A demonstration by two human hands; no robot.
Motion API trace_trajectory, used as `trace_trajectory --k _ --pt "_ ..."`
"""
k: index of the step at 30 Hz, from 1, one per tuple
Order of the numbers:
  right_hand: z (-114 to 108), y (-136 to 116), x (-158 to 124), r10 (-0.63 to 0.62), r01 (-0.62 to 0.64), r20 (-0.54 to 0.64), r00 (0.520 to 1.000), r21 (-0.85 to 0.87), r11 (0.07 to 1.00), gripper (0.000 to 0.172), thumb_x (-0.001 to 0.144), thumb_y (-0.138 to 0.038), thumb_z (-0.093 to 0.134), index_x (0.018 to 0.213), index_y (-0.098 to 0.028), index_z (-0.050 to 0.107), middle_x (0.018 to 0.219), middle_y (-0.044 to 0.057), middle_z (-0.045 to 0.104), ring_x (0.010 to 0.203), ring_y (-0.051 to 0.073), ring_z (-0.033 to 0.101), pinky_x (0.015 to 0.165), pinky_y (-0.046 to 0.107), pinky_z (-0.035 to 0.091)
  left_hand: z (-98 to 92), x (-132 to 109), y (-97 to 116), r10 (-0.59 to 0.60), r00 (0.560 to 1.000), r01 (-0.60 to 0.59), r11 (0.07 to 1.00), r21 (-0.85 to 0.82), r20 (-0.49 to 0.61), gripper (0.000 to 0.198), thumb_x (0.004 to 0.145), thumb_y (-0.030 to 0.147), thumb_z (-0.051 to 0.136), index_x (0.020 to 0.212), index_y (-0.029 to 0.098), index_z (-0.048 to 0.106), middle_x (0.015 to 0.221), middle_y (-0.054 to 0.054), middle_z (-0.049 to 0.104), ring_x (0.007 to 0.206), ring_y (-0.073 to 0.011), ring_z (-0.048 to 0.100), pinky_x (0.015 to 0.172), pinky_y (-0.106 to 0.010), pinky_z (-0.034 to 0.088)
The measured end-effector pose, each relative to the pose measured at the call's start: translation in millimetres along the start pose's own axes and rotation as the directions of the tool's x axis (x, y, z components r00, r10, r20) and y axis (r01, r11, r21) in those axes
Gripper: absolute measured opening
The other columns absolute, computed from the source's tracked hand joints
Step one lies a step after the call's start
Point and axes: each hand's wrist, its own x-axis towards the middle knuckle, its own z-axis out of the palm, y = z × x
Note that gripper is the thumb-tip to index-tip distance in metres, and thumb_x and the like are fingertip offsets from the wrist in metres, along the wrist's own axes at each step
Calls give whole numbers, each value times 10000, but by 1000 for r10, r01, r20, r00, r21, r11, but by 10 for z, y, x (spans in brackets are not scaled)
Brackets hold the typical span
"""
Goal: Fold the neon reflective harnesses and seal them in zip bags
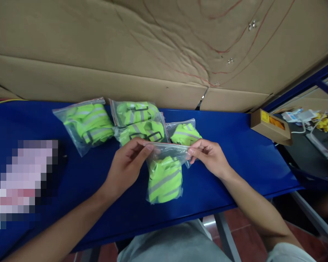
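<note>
A clear zip bag (165, 178) with a folded neon-yellow reflective strap inside hangs between my two hands over the front of the blue table. My left hand (131, 156) pinches the top left corner of the bag, thumb on the near side. At the top right corner, my right hand (207, 154) grips it the same way. The zip edge is stretched straight between them; whether it is sealed I cannot tell. Behind the bag lie similar filled bags: one at the left (89, 122), two overlapping in the middle (138, 112), and one at the right (184, 133), partly hidden.
The blue table (235, 145) runs along a cardboard wall (98, 43) with red lines drawn on it. A small cardboard box (270, 127) stands at the right end, beside a dark shelf with yellow and white items. A blurred-out flat object (27, 178) lies on the left.
</note>
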Motion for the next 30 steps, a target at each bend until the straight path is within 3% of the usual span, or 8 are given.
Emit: trace_trajectory --k 5,9,13,16,21,30 --pt "-45 -23 -27 -72 74 31 997 -77 994 267 912 -420 735 861 -170 657 704 3 708 604 113 668 584 237 557 -6 -21 -44 18 1000 -17 1000 -16 14 203 939 400 696 907 201 670 845 -24 749 708 -150 670 690 -262 523" --pt "-2 -10 -70 -142 149 46 989 -197 969 197 941 -381 702 947 -188 663 806 6 697 713 113 649 660 236 525 37 -56 -75 -96 990 108 988 -113 103 255 926 445 702 1039 219 733 895 -34 747 769 -160 662 712 -252 515" --pt "74 18 -104 -188 199 74 979 -207 958 162 918 -342 735 902 -189 683 828 12 707 733 117 634 673 237 506 91 -98 -66 -103 988 105 994 -7 119 251 878 439 752 913 190 754 807 -32 710 716 -151 610 646 -240 477" --pt "105 55 -110 -174 186 80 981 -169 968 165 921 -332 731 866 -185 680 780 3 689 687 107 612 617 221 474 111 -125 -69 -102 990 105 994 -32 95 224 881 414 750 878 191 736 745 -14 669 681 -139 585 628 -233 461" --pt "88 97 -107 -93 109 126 988 -125 986 154 923 -337 732 941 -190 688 826 -7 694 672 89 597 605 206 467 104 -126 -80 -107 988 118 989 -90 114 211 885 413 746 905 203 737 817 -13 685 699 -129 594 649 -224 480" --pt "150 28 -164 -248 288 156 956 -352 890 113 960 -278 671 894 -187 661 792 4 667 708 118 607 631 233 459 103 -146 -96 50 992 -63 992 112 113 167 958 340 643 918 188 699 868 -10 683 695 -100 582 613 -188 457"
